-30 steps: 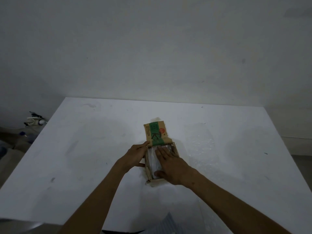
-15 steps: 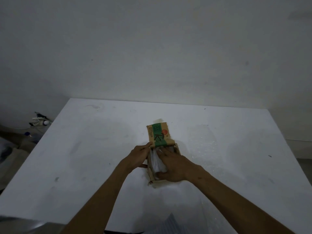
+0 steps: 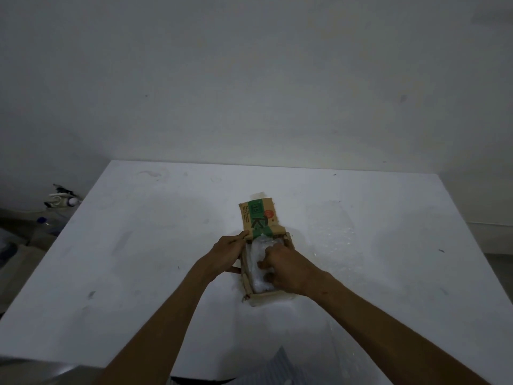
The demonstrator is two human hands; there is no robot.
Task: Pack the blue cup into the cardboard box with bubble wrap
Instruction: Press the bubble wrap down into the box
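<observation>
At frame center, the right hand is gripping bubble wrap inside the cardboard box; the left hand is pinching the box's left wall.

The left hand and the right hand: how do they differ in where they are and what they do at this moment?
The left hand sits outside the cardboard box, gripping its left wall near the flap; the right hand reaches inside the box. The left hand touches only cardboard, while the right hand's fingers curl into the bubble wrap, apparently pressing it down. The left hand looks like it steadies; the right hand does the packing. Both are bare and meet at the same box.
</observation>
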